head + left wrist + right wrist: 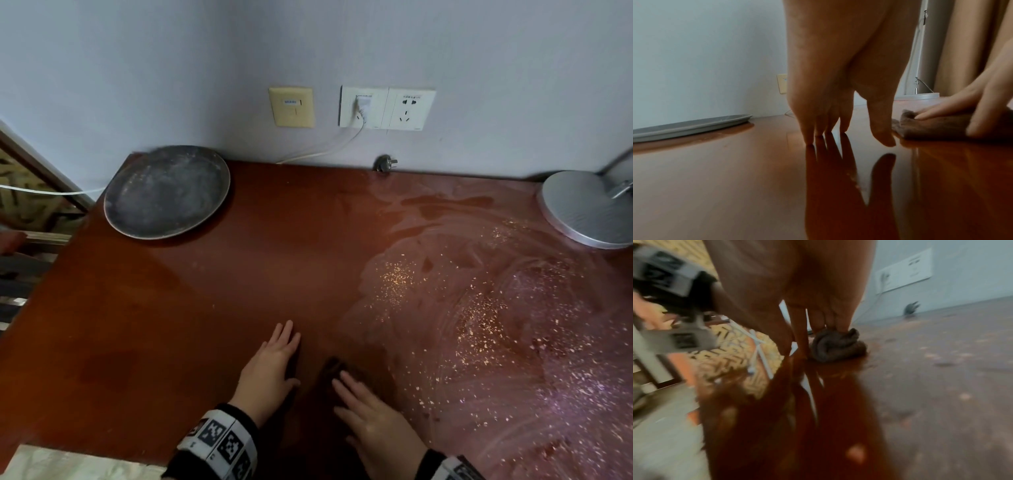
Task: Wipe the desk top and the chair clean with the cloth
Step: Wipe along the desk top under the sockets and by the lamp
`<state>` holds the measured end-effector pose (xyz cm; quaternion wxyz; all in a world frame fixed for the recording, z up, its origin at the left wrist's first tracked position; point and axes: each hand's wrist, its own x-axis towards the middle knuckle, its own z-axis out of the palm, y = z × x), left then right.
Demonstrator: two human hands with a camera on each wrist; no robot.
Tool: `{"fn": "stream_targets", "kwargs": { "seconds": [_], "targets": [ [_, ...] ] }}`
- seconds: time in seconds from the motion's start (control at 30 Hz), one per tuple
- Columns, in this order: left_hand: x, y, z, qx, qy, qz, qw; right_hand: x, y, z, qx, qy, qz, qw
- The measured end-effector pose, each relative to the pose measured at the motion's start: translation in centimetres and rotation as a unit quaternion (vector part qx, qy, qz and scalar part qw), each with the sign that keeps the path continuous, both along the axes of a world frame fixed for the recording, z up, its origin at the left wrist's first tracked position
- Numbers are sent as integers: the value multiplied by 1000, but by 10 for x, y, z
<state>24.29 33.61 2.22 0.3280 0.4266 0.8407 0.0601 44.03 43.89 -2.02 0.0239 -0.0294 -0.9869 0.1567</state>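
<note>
Brown cloth (937, 128) lies bunched on the desk top (205, 308) under your right hand (373, 421), fingers flat, pressing it. Your left hand (270, 370) rests beside it, fingers straight, fingertips touching wood.

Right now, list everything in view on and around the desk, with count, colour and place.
desk top: one, reddish-brown, right half dusty with pale specks
cloth: one, dark brown, bunched under the right hand
round tray: one, grey, far left corner
lamp base: one, silver, far right corner
wall sockets: two, white, left one with a white plug
wall plate: one, cream, left of sockets
loose plug: one, dark, against the wall
left hand: flat on desk
right hand: pressing cloth
</note>
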Motion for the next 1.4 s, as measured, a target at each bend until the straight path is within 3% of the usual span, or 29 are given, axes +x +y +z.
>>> {"fn": "stream_targets", "kwargs": {
  "seconds": [0.1,0.23,0.37,0.5,0.57,0.63,0.73,0.87,0.93,1.03,1.1,1.17,1.23,1.33,1.4],
  "targets": [
    [3,-1,-5,4,7,11,1000,-8,5,-5,28,79,-12,996],
    [4,-1,-4,8,2,18,1000,-31,51,-16,55,126,-104,985],
    [5,1,-4,2,-1,26,1000,-44,67,-15,-17,32,-179,983],
    [5,3,-4,-2,2,29,1000,-34,31,-9,-1,11,9,1000],
    [4,5,-5,-8,8,25,1000,-31,31,2,9,-32,54,998],
    [3,7,-4,-10,12,24,1000,-42,51,7,4,-42,41,998],
    [1,10,-3,-19,5,21,1000,-73,93,12,-21,-15,-55,998],
    [2,14,-1,-23,3,37,999,-92,125,13,-39,-92,-120,988],
    [2,16,0,-31,4,30,999,-85,112,12,-38,-61,-66,995],
    [-1,21,4,-49,7,11,999,-54,83,5,-14,-80,98,992],
    [-3,23,6,-57,14,1,998,-47,86,11,-28,-96,138,985],
    [-7,26,7,-50,21,8,998,-59,117,13,-24,-76,103,992],
    [-14,33,8,-45,23,26,998,-85,157,14,-12,-72,14,997],
    [-28,51,11,-35,34,52,997,-109,198,22,-38,-127,-125,983],
    [-38,66,13,-31,37,56,997,-108,197,18,-63,-129,-122,982]
  ]
}}
